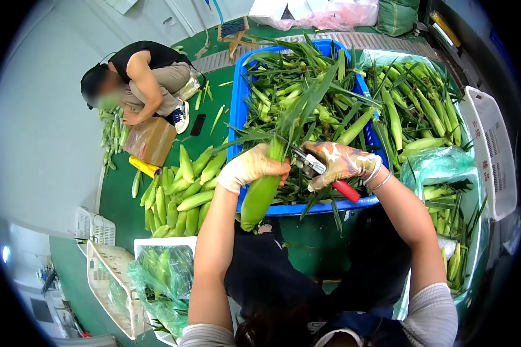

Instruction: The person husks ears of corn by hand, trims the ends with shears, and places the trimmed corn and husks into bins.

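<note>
My left hand (253, 168), in a pale glove, is closed round a green ear of corn (261, 196) near its leafy top. The ear hangs tilted at the front edge of a blue bin (233, 118) heaped with husks and leaves. My right hand (341, 163), in a patterned glove, grips red-handled pruning shears (346, 189). Their metal end points left, close to the leafy stem above my left hand; whether the blades touch it is unclear. Left of the bin, a pile of unhusked corn (179, 194) lies on the green floor.
A co-worker (150, 81) crouches at the upper left beside a cardboard box (150, 140). Corn fills lined containers on the right, near a white crate (491, 151). Another white crate (113, 286) and a lined box of corn (165, 266) stand at the lower left.
</note>
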A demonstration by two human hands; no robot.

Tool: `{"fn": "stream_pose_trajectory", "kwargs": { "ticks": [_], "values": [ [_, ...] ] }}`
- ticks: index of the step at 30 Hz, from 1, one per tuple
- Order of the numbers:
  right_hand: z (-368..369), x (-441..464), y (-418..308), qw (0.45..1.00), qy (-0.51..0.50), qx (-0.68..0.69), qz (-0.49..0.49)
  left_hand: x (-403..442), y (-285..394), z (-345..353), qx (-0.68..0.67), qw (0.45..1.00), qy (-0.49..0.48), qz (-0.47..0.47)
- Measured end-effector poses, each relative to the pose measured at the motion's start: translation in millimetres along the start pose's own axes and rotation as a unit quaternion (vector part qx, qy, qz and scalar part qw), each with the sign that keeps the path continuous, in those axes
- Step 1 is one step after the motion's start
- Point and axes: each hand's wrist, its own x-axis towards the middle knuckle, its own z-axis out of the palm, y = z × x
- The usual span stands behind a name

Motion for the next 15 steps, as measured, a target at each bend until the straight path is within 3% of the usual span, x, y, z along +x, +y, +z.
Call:
{"fn": "stream_pose_trajectory", "kwargs": {
  "ticks": [3, 4, 5, 7, 9, 12, 15],
  "values": [
    [6.0, 3.4, 4.3, 0.985, -0.013, 0.157, 0.072, 0.3, 0.0, -5.7, -0.043, 0.997, 0.042, -0.040],
    [13.7, 5.2, 3.1, 0.969, 0.075, 0.196, 0.131, 0.4, -2.4, -12.4, -0.034, 0.998, 0.047, -0.017],
    [16.4, 7.9, 12.5, 0.967, 0.127, 0.188, 0.119, -1.8, -4.5, -16.8, -0.033, 0.998, 0.047, -0.016],
    [13.5, 3.5, 12.1, 0.968, 0.088, 0.193, 0.134, -8.7, -6.6, -26.1, -0.072, 0.996, 0.044, -0.004],
    [8.0, -6.5, 10.6, 0.981, -0.035, 0.178, 0.071, -8.9, -15.9, -35.5, -0.062, 0.998, 0.027, 0.005],
    [11.7, -13.7, 9.3, 0.979, -0.103, 0.171, 0.041, -14.0, -22.2, -31.7, -0.170, 0.983, -0.071, 0.009],
    [19.5, -11.7, 15.8, 0.959, -0.146, 0.242, 0.034, -13.9, -10.3, -22.0, -0.099, 0.982, -0.159, -0.003]
  ]
}}
